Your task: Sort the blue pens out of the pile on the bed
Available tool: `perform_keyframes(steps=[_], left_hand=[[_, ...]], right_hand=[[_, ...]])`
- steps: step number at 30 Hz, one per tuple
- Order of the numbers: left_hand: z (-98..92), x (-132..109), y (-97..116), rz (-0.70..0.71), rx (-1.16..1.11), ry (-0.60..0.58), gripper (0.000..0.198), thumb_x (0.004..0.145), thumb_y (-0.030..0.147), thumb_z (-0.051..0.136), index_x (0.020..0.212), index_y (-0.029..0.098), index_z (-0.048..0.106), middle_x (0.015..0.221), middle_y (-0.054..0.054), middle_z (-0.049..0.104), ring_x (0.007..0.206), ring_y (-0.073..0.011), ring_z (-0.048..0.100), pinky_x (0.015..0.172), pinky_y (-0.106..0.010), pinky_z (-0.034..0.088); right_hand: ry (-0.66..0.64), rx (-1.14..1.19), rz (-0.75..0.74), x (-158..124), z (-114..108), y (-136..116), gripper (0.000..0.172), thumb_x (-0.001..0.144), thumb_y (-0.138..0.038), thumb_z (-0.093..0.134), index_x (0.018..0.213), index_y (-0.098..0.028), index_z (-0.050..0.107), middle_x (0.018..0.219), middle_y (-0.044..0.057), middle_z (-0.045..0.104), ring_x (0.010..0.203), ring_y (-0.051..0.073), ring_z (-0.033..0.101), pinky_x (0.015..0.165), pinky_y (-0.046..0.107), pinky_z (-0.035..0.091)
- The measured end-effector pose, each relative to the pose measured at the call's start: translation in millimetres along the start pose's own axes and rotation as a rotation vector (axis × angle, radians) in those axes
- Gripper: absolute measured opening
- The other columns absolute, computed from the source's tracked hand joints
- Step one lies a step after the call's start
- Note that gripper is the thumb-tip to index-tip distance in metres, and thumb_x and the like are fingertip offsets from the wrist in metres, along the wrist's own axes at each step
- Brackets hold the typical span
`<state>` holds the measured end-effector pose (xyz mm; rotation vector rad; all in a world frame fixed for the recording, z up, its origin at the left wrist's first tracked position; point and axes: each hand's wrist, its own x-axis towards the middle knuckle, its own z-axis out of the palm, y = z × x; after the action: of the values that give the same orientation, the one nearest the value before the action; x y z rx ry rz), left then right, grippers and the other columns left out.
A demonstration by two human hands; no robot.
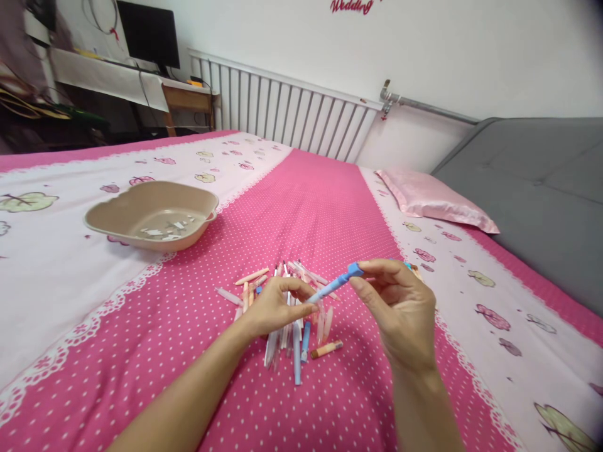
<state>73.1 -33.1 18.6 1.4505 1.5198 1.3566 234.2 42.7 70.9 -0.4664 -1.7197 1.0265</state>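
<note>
A blue pen (332, 286) is held slanted between both hands above a pile of pens (292, 317) on the pink dotted bedspread (301, 207). My left hand (276, 306) pinches the pen's lower end, fingers closed. My right hand (398, 301) pinches its upper end at the blue cap. The pile holds several pink, peach, white and blue pens, partly hidden under my left hand.
A beige plastic basin (153, 213) with small paper scraps sits on the bed at the left. A pink pillow (436, 199) lies far right beside a grey headboard (541, 188). A white radiator (287, 110) lines the far wall, with a desk and monitor (148, 34) at the back left.
</note>
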Motion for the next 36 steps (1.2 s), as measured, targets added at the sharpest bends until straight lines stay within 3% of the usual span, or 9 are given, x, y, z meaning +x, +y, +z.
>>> perform_keyframes(steps=[25,30,33,36], left_hand=[[-2.2,-1.1,-2.2,0.017,-0.035,-0.001,0.020,0.069,0.032,0.068,0.075,0.013,0.067,0.069,-0.003,0.066,0.066,-0.0121,0.059,0.065,-0.023,0.045],[-1.7,-0.2,-2.1,-0.012,-0.135,0.044,0.019,0.067,0.032,0.069,0.074,0.014,0.068,0.070,-0.003,0.066,0.065,-0.0117,0.058,0.065,-0.023,0.045],[-1.9,0.4,-4.4,-0.025,-0.183,0.098,0.021,0.068,0.033,0.069,0.075,0.014,0.069,0.072,-0.004,0.067,0.068,-0.0133,0.059,0.068,-0.025,0.046],[-2.4,0.4,-7.3,-0.035,-0.235,0.149,0.024,0.070,0.035,0.067,0.083,0.015,0.070,0.081,-0.006,0.069,0.078,-0.0168,0.062,0.075,-0.028,0.047]], right_hand=[[-0.053,-0.033,-0.003,-0.5,4.9,-1.6,0.023,0.073,-0.017,0.066,0.094,-0.026,0.065,0.083,0.000,0.065,0.076,0.015,0.061,0.065,0.030,0.051],[-0.060,-0.030,0.066,-0.1,5.2,-3.8,0.032,0.073,-0.021,0.066,0.104,-0.027,0.061,0.101,0.003,0.065,0.081,0.016,0.061,0.067,0.032,0.052],[-0.042,-0.065,0.144,1.6,4.6,1.7,0.029,0.074,-0.026,0.064,0.103,-0.024,0.061,0.098,0.005,0.066,0.084,0.017,0.062,0.069,0.033,0.052],[-0.168,-0.125,0.295,3.5,5.2,10.4,0.026,0.074,-0.028,0.064,0.098,-0.019,0.062,0.091,0.008,0.068,0.084,0.019,0.063,0.072,0.035,0.052]])
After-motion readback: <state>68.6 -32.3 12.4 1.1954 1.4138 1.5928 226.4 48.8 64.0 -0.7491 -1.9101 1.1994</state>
